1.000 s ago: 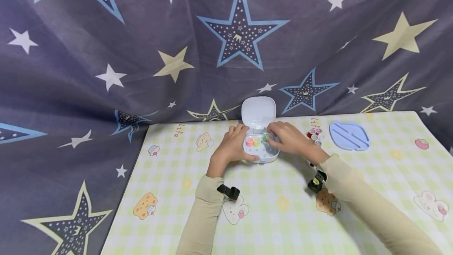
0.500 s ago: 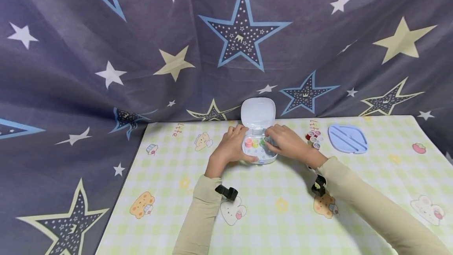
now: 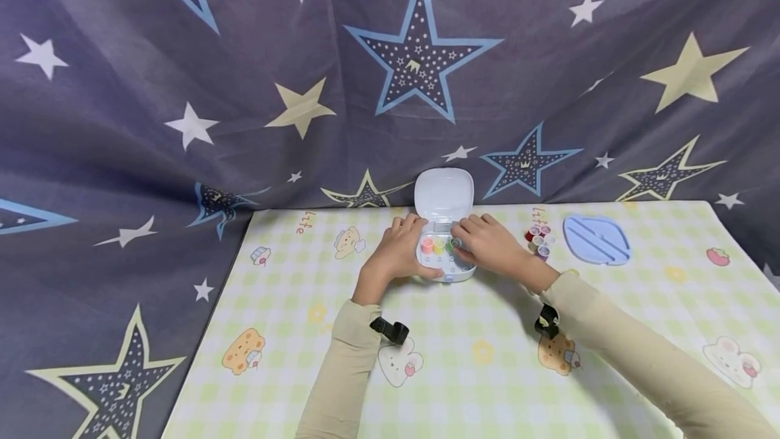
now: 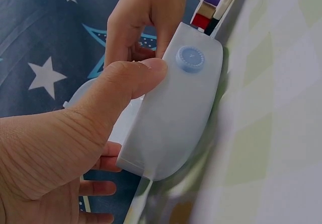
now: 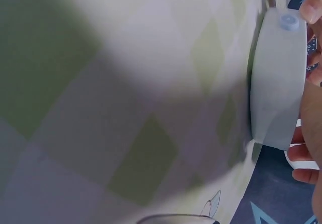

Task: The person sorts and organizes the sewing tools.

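Note:
A white box (image 3: 463, 276) with its lid (image 3: 444, 192) raised stands near the back of the table. My left hand (image 3: 396, 253) grips its left side, and in the left wrist view the thumb (image 4: 146, 75) lies over the front wall by a round blue button (image 4: 190, 59). Inside sit a pink pot (image 3: 427, 245) and a yellow pot (image 3: 439, 246), beside rows of small pegs. My right hand (image 3: 490, 246) reaches in from the right, its curled fingers at a small green pot (image 3: 449, 246), which they partly cover and seem to pinch.
Several small pots (image 3: 539, 239), red, purple and brown among them, cluster right of the box. Farther right lies a blue tray-like piece (image 3: 597, 240) with diagonal grooves. A star-patterned curtain (image 3: 390, 87) hangs along the table's back edge.
My right hand has shifted slightly left inside the box, and the green pot sits a little nearer the yellow one. The left hand keeps its grip on the box.

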`<state>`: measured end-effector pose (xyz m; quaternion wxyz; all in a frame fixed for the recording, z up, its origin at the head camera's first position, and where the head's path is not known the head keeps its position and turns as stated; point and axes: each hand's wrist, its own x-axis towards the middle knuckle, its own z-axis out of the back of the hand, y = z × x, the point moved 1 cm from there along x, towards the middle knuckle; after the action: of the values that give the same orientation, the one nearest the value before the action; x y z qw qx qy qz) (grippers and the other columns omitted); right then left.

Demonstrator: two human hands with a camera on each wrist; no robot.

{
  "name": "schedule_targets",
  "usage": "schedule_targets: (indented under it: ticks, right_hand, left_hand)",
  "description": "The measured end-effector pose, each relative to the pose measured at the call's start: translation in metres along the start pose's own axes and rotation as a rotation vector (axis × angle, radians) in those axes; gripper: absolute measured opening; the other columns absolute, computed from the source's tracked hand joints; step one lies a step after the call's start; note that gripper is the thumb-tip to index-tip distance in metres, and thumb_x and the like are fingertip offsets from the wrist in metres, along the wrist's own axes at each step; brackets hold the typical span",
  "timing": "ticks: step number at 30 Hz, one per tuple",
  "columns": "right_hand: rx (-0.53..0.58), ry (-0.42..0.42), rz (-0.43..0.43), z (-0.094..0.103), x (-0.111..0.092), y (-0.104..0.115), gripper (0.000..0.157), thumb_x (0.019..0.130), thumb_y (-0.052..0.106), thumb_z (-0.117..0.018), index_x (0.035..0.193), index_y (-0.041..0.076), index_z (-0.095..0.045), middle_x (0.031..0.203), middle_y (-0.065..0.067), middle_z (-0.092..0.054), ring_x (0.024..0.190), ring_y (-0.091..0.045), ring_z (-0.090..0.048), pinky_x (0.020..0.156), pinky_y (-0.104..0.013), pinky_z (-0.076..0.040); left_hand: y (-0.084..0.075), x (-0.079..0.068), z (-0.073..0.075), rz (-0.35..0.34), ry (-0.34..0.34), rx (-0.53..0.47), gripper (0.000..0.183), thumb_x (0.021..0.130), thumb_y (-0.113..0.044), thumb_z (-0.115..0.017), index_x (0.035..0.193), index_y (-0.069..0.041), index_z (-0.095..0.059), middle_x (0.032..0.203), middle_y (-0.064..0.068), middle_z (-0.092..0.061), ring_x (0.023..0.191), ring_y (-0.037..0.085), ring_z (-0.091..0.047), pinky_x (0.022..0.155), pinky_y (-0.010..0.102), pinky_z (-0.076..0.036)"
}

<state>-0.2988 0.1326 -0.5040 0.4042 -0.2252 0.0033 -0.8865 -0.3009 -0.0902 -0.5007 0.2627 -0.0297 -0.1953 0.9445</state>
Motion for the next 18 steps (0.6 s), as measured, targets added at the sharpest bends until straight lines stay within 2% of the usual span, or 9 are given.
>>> schedule_targets:
  ticks: [13,18]
  right_hand:
    - [-0.055,0.032,0.058,0.0005,0.0037,0.0051,0.026,0.091,0.027,-0.076,0.101,0.008,-0.062,0.097,-0.008,-0.066,0.088,-0.026,-0.061,0.080,-0.040,-0.048]
    - [-0.047,0.046,0.050,0.0012,0.0051,0.0064,0.024,0.092,0.027,-0.075,0.101,0.008,-0.063,0.098,-0.008,-0.066,0.090,-0.026,-0.061,0.082,-0.041,-0.047]
  left_hand:
    - [0.0012,-0.0014,-0.0027,0.016,0.012,0.005,0.106,0.067,-0.060,-0.088,0.148,-0.008,-0.044,0.142,0.008,-0.047,0.117,0.027,-0.044,0.101,0.044,-0.044]
    - [0.0005,-0.0006,-0.0010,0.011,0.007,0.011,0.105,0.067,-0.060,-0.088,0.148,-0.008,-0.045,0.141,0.008,-0.047,0.118,0.027,-0.044,0.100,0.044,-0.045]
